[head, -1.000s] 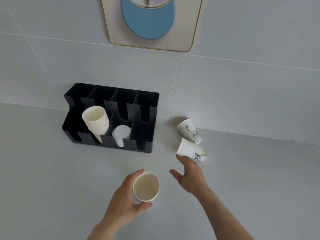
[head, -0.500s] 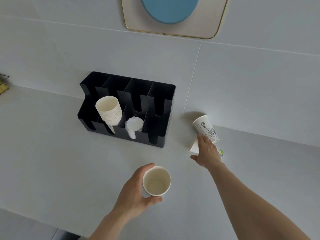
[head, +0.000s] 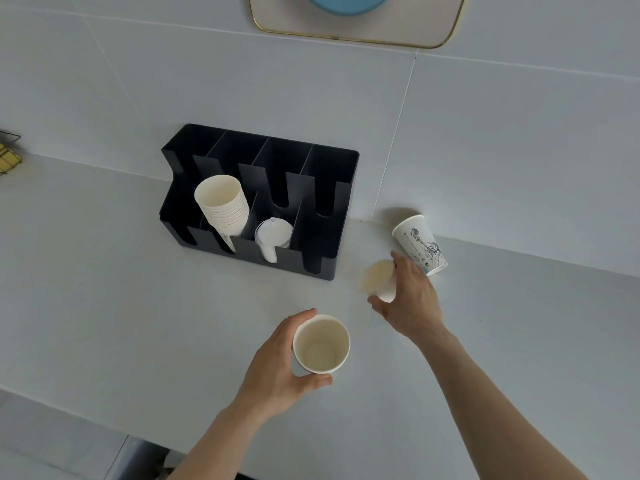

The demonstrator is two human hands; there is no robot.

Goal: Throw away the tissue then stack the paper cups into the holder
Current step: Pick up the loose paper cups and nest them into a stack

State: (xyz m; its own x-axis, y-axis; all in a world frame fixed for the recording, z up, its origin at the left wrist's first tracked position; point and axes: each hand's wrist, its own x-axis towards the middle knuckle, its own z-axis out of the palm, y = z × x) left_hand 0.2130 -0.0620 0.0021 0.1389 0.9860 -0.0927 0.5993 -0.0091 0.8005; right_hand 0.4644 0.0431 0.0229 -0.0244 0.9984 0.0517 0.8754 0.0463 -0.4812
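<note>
My left hand (head: 277, 368) grips an upright white paper cup (head: 321, 344), its mouth facing up, above the counter near me. My right hand (head: 412, 299) is closed around a second paper cup (head: 377, 280), blurred, with its mouth turned left. A third printed cup (head: 420, 244) lies on its side against the wall just behind that hand. The black cup holder (head: 325, 268) stands against the wall to the left. It holds a tilted stack of paper cups (head: 223, 207) and white lids (head: 273, 235). No tissue is in sight.
A wire basket with something yellow (head: 8, 157) hangs at the far left edge. A gold-framed wall piece with a blue disc (head: 356, 26) is above. The counter's front edge (head: 69, 407) runs along the lower left.
My right hand reached to the two lying cups, closed on the nearer one and lifted it toward the left. The left hand kept its cup; the camera view shifted left.
</note>
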